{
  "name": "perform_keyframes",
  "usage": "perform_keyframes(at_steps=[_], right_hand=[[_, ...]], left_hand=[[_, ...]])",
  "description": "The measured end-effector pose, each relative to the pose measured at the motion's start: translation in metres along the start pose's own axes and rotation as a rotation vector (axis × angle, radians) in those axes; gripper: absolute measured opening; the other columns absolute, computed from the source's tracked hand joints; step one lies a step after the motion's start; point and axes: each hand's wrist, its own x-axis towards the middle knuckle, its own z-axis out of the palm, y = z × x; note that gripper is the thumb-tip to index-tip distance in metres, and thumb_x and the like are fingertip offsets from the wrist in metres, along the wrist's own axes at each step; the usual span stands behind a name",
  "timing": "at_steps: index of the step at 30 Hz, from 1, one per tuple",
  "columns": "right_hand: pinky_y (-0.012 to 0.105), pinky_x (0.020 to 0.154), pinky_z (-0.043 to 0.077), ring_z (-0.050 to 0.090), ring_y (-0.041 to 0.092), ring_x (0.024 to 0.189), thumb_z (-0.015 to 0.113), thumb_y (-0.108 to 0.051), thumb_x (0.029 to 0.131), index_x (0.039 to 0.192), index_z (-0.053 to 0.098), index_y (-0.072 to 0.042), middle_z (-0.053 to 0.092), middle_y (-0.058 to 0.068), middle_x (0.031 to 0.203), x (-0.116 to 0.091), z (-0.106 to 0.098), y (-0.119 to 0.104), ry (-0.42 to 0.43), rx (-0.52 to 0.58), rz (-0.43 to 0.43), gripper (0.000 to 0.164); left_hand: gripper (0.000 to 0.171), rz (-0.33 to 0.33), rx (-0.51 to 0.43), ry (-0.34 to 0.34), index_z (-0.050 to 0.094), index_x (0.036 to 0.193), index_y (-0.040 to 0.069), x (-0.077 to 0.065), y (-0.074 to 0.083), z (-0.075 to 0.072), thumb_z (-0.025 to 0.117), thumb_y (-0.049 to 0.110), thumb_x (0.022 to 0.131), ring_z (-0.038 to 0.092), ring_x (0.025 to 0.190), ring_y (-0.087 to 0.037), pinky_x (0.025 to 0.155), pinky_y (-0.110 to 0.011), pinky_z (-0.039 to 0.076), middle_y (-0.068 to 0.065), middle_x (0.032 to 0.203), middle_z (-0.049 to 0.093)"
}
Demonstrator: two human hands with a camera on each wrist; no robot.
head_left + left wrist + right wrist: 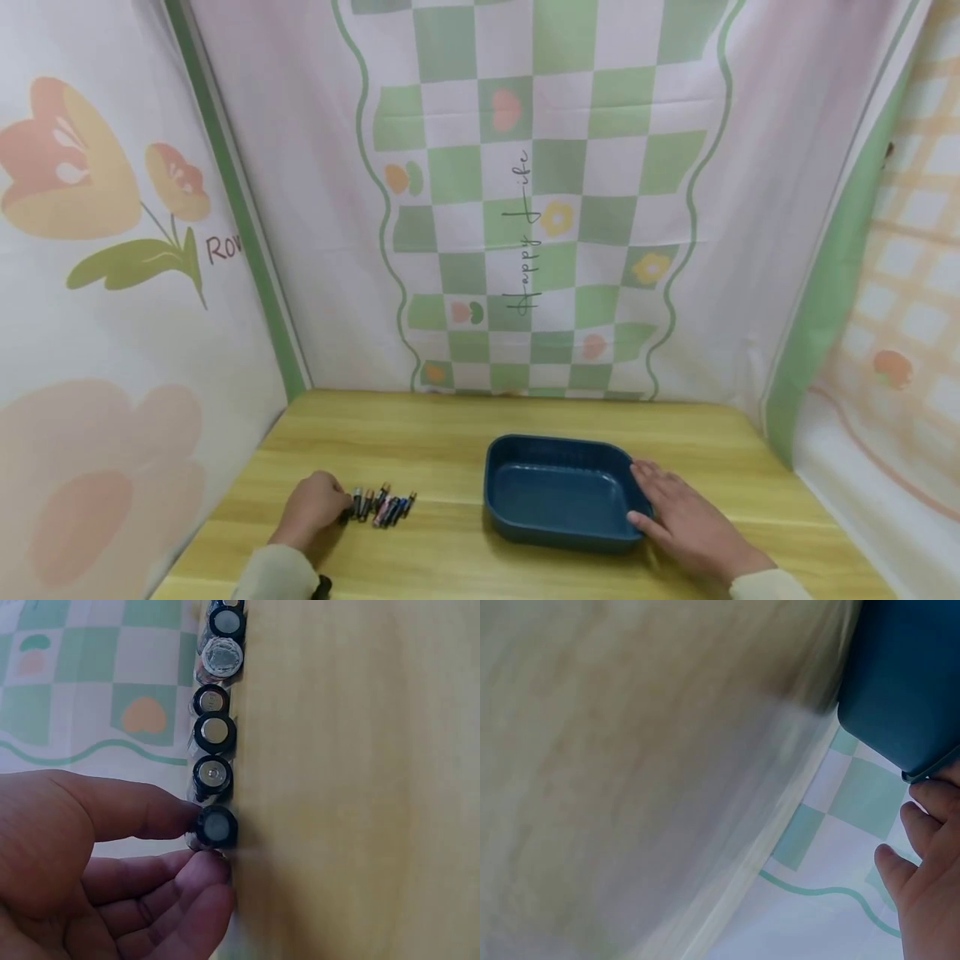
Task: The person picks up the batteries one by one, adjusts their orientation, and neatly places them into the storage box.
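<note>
At the left of the table, my left hand (313, 507) is at the near-left end of a loose group of small batteries (386, 510). In the left wrist view, its thumb and fingertips pinch a dark-ended battery (216, 826), the last of a row of batteries lying side by side. My right hand (690, 525) rests on the right rim of a dark blue rectangular container (558, 537), its fingers extended along the edge and the thumb over the rim. Seen from the right wrist, the fingers (935, 799) touch the rim from outside, spread apart.
The wood-grain table (420, 442) bears the batteries on the left and the container right of centre. A printed curtain (555, 275) with green checks hangs behind its far edge, and cloth walls stand at both sides.
</note>
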Motion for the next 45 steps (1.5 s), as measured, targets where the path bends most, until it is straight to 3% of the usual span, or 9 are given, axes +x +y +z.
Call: perform_keyframes(at_steps=[8, 14, 17, 23, 27, 30, 32, 37, 45], right_hand=[[0.009, 0.108, -0.007, 0.042, 0.039, 0.131, 0.058, -0.044, 0.096, 0.139, 0.047, 0.006, 0.046, 0.020, 0.143, 0.002, -0.004, -0.002, -0.055, 0.036, 0.048, 0.066], [0.009, 0.108, -0.007, 0.042, 0.038, 0.130, 0.058, -0.045, 0.096, 0.139, 0.048, 0.006, 0.046, 0.020, 0.143, 0.002, -0.003, -0.001, -0.055, 0.029, 0.052, 0.067], [0.008, 0.107, -0.008, 0.042, 0.038, 0.131, 0.058, -0.046, 0.096, 0.139, 0.048, 0.005, 0.046, 0.020, 0.143, 0.002, -0.003, -0.001, -0.061, 0.034, 0.057, 0.067], [0.010, 0.109, -0.008, 0.042, 0.040, 0.130, 0.058, -0.044, 0.096, 0.137, 0.048, 0.007, 0.046, 0.021, 0.143, -0.001, -0.002, -0.002, -0.048, 0.014, 0.039, 0.066], [0.011, 0.110, -0.007, 0.041, 0.041, 0.131, 0.056, -0.042, 0.097, 0.139, 0.046, 0.007, 0.043, 0.022, 0.145, 0.000, -0.002, -0.002, -0.055, 0.028, 0.041, 0.065], [0.010, 0.110, -0.007, 0.039, 0.040, 0.132, 0.054, -0.041, 0.099, 0.141, 0.043, 0.006, 0.040, 0.022, 0.147, 0.001, -0.001, -0.002, -0.063, 0.038, 0.045, 0.064], [0.011, 0.110, -0.006, 0.039, 0.040, 0.132, 0.054, -0.040, 0.099, 0.142, 0.043, 0.006, 0.040, 0.021, 0.147, 0.002, -0.001, -0.001, -0.062, 0.036, 0.042, 0.064], [0.011, 0.111, -0.005, 0.040, 0.040, 0.132, 0.055, -0.039, 0.099, 0.141, 0.042, 0.007, 0.040, 0.022, 0.147, 0.002, -0.001, 0.001, -0.054, 0.027, 0.027, 0.064], [0.011, 0.111, -0.004, 0.039, 0.039, 0.132, 0.056, -0.040, 0.098, 0.142, 0.042, 0.007, 0.041, 0.021, 0.147, 0.003, -0.001, 0.000, -0.057, 0.046, 0.038, 0.065]], left_hand=[[0.005, 0.037, 0.113, 0.069, 0.064, 0.075, 0.008, 0.000, 0.006, -0.003, 0.068, 0.009, 0.077, 0.057, 0.067, -0.024, 0.060, -0.045, 0.050, -0.004, 0.073, 0.061], [0.005, 0.012, 0.093, 0.048, 0.065, 0.084, 0.004, -0.001, 0.007, -0.005, 0.067, 0.007, 0.082, 0.059, 0.073, -0.027, 0.067, -0.049, 0.052, -0.008, 0.080, 0.064], [0.013, -0.017, 0.048, 0.029, 0.067, 0.095, -0.002, 0.000, 0.004, -0.004, 0.067, 0.007, 0.085, 0.061, 0.082, -0.031, 0.074, -0.051, 0.053, -0.015, 0.090, 0.066], [0.022, -0.019, -0.096, 0.017, 0.066, 0.107, -0.007, 0.002, -0.005, -0.005, 0.064, 0.005, 0.088, 0.062, 0.095, -0.038, 0.081, -0.052, 0.053, -0.022, 0.103, 0.066], [0.022, -0.043, -0.321, -0.026, 0.064, 0.110, -0.010, 0.002, -0.010, -0.006, 0.060, 0.000, 0.091, 0.063, 0.087, -0.030, 0.071, -0.042, 0.058, -0.018, 0.099, 0.066], [0.025, -0.103, -0.515, -0.056, 0.060, 0.115, -0.012, 0.002, -0.012, -0.007, 0.058, -0.002, 0.092, 0.062, 0.081, -0.025, 0.065, -0.036, 0.059, -0.018, 0.099, 0.065], [0.026, -0.132, -0.589, -0.061, 0.059, 0.117, -0.012, 0.003, -0.013, -0.006, 0.057, -0.002, 0.093, 0.062, 0.079, -0.023, 0.065, -0.035, 0.059, -0.018, 0.101, 0.064], [0.030, -0.168, -0.679, -0.076, 0.058, 0.122, -0.010, 0.004, -0.014, -0.006, 0.058, 0.003, 0.095, 0.063, 0.076, -0.022, 0.067, -0.036, 0.059, -0.018, 0.106, 0.064], [0.033, -0.158, -0.802, -0.141, 0.057, 0.126, -0.006, 0.006, -0.003, -0.007, 0.059, 0.008, 0.096, 0.064, 0.091, -0.023, 0.078, -0.039, 0.058, -0.018, 0.114, 0.061]])
